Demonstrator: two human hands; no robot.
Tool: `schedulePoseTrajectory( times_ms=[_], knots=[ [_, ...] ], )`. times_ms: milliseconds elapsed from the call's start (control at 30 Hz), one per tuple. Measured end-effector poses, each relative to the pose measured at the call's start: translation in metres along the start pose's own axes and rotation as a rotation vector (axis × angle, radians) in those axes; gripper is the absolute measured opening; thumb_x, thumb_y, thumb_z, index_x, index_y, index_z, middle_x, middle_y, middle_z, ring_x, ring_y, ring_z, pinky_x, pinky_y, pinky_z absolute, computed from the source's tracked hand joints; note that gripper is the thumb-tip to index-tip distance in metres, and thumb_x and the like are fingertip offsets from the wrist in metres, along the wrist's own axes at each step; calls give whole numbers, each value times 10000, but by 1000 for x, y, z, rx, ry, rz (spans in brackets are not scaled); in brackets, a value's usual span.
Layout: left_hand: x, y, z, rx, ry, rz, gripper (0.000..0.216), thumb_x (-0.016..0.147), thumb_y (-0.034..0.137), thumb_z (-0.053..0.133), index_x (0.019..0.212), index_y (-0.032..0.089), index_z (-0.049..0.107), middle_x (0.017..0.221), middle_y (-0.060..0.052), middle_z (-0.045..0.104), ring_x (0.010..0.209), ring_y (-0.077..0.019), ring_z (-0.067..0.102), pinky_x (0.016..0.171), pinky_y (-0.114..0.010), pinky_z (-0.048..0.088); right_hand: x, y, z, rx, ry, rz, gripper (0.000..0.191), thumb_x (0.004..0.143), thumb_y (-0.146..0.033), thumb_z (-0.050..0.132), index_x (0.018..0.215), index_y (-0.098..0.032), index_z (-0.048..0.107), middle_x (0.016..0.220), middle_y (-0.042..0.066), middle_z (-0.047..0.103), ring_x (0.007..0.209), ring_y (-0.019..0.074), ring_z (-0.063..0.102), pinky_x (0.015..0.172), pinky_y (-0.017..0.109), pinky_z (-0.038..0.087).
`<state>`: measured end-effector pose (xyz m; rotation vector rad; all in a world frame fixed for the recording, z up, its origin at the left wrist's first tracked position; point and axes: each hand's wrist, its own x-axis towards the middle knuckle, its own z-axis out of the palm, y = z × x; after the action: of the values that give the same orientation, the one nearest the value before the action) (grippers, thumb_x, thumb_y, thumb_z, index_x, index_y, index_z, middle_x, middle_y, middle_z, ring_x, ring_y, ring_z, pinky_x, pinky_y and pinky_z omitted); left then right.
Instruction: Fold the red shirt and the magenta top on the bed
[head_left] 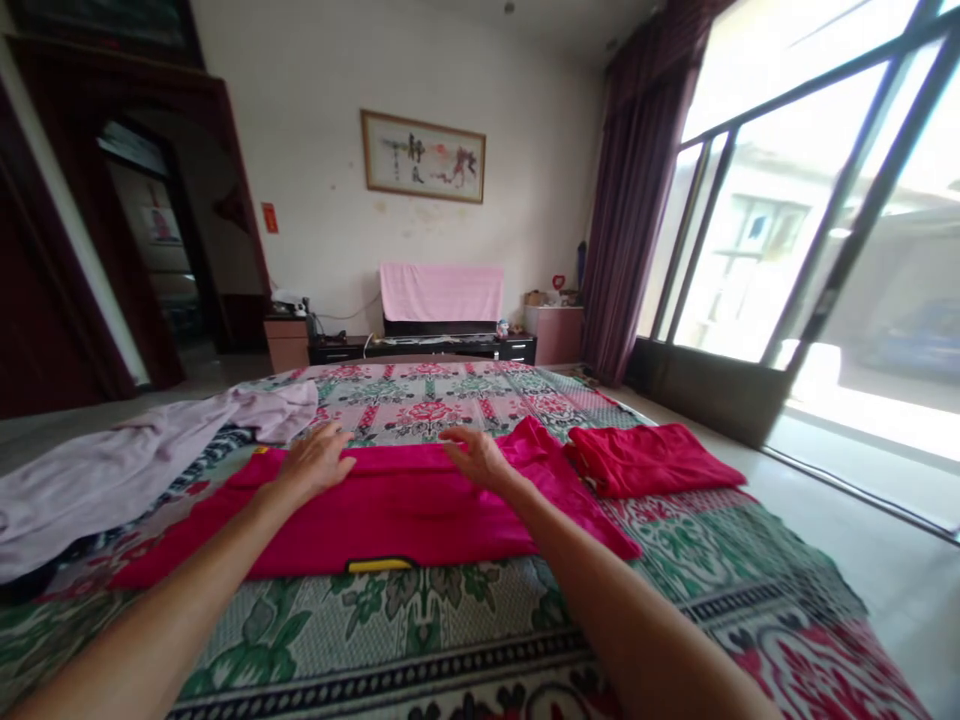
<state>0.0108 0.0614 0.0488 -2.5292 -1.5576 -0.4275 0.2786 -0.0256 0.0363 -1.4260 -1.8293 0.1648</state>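
Note:
A bright pink garment lies spread across the patterned bedcover, with a yellow, dark-edged trim along its near side. Over its far left part is my left hand, palm down, fingers stretched out and thumb apart. My right hand is by the far edge, right of centre, its fingers extended and thumb apart from them. Neither hand grips the cloth; whether the fingertips touch it I cannot tell. Near my right forearm the garment's right end is bunched up.
A folded red garment lies at right on the flowered bedcover. To the left are a pale pink garment and dark patterned cloth. Beyond stands a low black cabinet with a pink-draped screen. Glass doors are at right.

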Motion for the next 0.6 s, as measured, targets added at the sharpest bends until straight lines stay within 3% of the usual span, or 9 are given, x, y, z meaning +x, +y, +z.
schedulePoseTrajectory(
  times_ms=[133, 300, 500, 600],
  knots=[
    [7, 77, -6, -196, 37, 256, 283, 797, 287, 503, 1003, 193, 673, 1049, -63, 654, 980, -193, 603, 917, -287, 432, 3, 24, -50, -234, 194, 255, 324, 779, -151, 472, 1017, -193, 688, 1053, 52, 694, 970, 181, 626, 880, 267, 442],
    [14, 157, 11, -274, 23, 360, 296, 788, 329, 575, 1029, 193, 677, 979, -77, 657, 918, -198, 617, 854, -293, 456, -8, 56, -89, -420, 168, 571, 325, 739, -167, 510, 1006, -176, 696, 967, 89, 706, 964, 219, 624, 825, 273, 442],
    [18, 189, 38, -310, 25, 420, 362, 788, 372, 591, 1124, 243, 632, 976, -59, 644, 912, -197, 605, 812, -291, 461, -15, 74, -91, -421, 76, 714, 274, 687, -214, 571, 921, -144, 696, 945, 126, 691, 919, 246, 624, 728, 284, 449],
    [18, 192, 47, -324, 53, 402, 256, 842, 282, 515, 1032, 250, 682, 941, -50, 658, 924, -180, 595, 841, -279, 445, -17, 76, -89, -388, 55, 766, 278, 657, -187, 588, 911, -152, 697, 944, 121, 684, 916, 241, 618, 704, 272, 444]
  ],
)
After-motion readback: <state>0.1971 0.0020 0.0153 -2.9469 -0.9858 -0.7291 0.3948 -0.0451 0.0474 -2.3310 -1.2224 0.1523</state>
